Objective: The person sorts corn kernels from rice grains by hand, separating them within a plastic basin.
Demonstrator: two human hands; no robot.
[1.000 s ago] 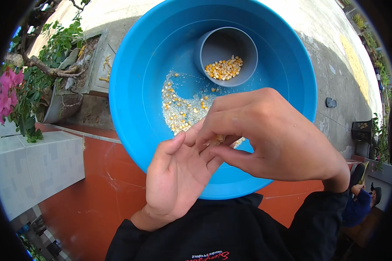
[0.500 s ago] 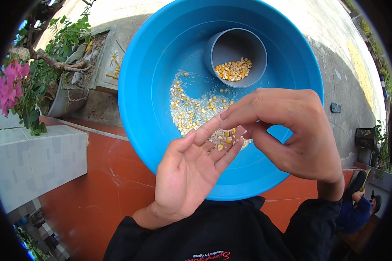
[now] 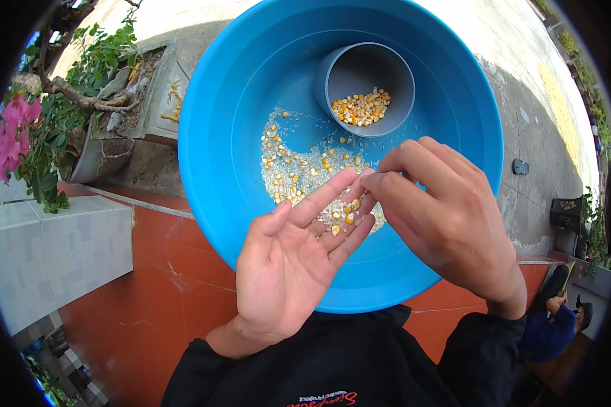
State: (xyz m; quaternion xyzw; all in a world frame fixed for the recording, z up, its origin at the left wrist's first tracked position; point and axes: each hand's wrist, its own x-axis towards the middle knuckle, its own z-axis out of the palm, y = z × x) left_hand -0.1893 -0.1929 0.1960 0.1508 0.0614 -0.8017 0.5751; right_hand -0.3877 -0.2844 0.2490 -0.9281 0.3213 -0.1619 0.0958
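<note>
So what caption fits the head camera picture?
Left hand cups corn kernels over a blue basin; right hand pinches beside them.

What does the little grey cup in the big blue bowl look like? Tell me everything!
The grey cup is a small round pot that looks like plastic, smooth and plain, with no lid. It leans tilted against the far inner wall of the blue basin, its open mouth turned toward the camera. A small heap of yellow corn kernels lies at its low side. No hand touches it. More kernels and pale bits lie scattered on the basin floor beside it.
</note>
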